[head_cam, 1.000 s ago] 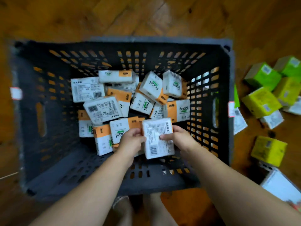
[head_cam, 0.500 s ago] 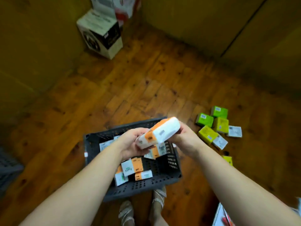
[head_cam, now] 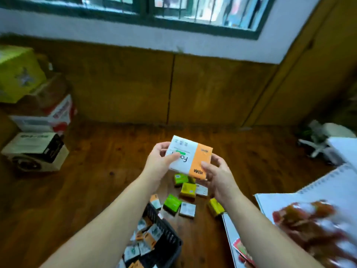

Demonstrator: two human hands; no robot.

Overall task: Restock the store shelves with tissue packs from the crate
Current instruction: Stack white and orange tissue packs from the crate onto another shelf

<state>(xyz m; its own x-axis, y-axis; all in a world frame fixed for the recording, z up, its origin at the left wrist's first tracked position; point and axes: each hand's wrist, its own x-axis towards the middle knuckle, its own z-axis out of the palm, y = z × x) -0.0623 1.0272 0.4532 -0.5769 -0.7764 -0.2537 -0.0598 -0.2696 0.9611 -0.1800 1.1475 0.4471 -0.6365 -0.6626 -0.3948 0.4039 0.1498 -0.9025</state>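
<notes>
Left hand and right hand both grasp one white-and-orange tissue pack, held above the wooden floor. Black crate of packs near, below. Green and yellow packs lie loose beside it. Cardboard boxes far left; panelled wall under a window.

Both hands gripping tissue pack, dark crate below

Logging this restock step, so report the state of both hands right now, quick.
The left hand holds the white end of the orange-and-white tissue pack.
The right hand holds the orange end of the same pack.
</notes>
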